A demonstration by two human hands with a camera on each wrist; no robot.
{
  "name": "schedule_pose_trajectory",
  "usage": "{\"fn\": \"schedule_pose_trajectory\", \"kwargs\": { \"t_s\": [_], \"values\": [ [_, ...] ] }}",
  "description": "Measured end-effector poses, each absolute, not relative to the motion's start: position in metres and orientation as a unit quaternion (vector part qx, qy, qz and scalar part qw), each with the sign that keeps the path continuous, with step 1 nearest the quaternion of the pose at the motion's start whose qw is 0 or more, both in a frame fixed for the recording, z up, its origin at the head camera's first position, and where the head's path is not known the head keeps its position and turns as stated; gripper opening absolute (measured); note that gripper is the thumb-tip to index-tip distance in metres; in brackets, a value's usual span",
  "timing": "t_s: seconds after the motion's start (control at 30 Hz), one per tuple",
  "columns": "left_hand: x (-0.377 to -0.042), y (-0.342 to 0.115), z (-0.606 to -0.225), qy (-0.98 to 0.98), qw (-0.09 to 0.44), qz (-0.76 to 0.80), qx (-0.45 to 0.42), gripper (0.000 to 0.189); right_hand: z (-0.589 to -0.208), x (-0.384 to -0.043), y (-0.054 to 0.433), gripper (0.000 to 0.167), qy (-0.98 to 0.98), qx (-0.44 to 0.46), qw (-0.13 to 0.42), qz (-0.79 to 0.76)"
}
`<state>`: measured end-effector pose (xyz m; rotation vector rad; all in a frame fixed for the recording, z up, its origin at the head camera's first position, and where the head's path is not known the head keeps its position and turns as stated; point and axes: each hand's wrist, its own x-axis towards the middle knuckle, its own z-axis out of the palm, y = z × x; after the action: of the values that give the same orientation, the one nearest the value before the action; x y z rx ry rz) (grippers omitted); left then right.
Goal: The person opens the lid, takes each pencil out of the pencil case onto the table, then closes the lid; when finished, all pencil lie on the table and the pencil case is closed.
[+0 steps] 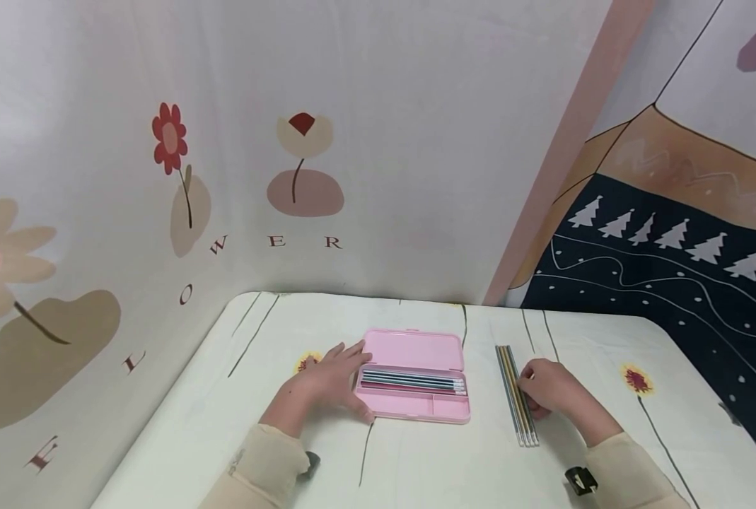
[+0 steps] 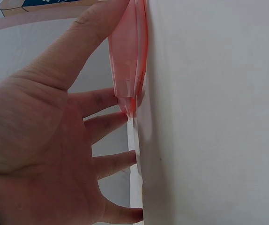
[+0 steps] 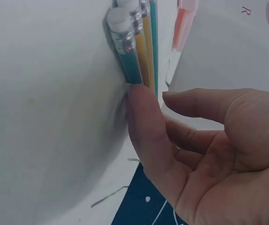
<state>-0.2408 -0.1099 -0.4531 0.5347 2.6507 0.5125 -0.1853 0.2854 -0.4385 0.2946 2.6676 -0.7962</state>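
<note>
The pink pencil case (image 1: 397,405) is lying on the white tabletop (image 1: 428,466) with its lid (image 1: 414,351) folded back on the far side, away from the person. Several teal pencils (image 1: 403,380) are resting in the case's long upper compartment, their white eraser ends pointing toward its right end, while a small divider (image 1: 433,405) is splitting the nearer section. At the case's left edge, the person's left hand (image 1: 333,382) is touching it; the fingers (image 2: 107,128) are standing well spread, with the thumb meeting the case's near left corner. To the right of the case and apart from it, four pencils (image 1: 515,399) are lying side by side, two teal and two yellow, their erasers facing the person. The right hand (image 1: 549,387) is resting at the right side of that row, farther from the case; its fingers (image 3: 146,117) are bending, one fingertip touching the outermost teal pencil, but whether they are pinching it one cannot tell. A printed flower (image 1: 636,380) is showing on the tabletop well to the right of the case, and another, partly covered flower (image 1: 307,362) is showing to its left. Beyond the case, a pale wall (image 1: 416,177) is carrying more flower prints.
</note>
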Motion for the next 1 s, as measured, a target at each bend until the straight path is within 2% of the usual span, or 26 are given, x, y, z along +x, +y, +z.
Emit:
{"fn": "schedule_pose_trajectory", "kwargs": {
  "t_s": [0.13,0.27,0.47,0.77,1.0],
  "values": [
    [-0.242,-0.110,-0.454,0.944,0.192,0.183,0.195,0.117,-0.434,-0.184,0.282,0.027,0.952,0.089,0.158,-0.245],
    [-0.242,-0.110,-0.454,0.944,0.192,0.182,0.197,0.116,-0.426,-0.184,0.270,0.029,0.970,0.062,0.118,-0.203],
    [-0.242,-0.109,-0.453,0.944,0.195,0.182,0.194,0.116,-0.420,-0.189,0.230,0.022,0.980,0.003,0.069,-0.186],
    [-0.241,-0.110,-0.454,0.944,0.196,0.181,0.195,0.115,-0.431,-0.197,0.167,0.012,0.964,-0.128,0.051,-0.226],
    [-0.243,-0.111,-0.455,0.944,0.197,0.175,0.198,0.116,-0.442,-0.201,0.143,0.014,0.968,-0.197,-0.004,-0.152]
  ]
}}
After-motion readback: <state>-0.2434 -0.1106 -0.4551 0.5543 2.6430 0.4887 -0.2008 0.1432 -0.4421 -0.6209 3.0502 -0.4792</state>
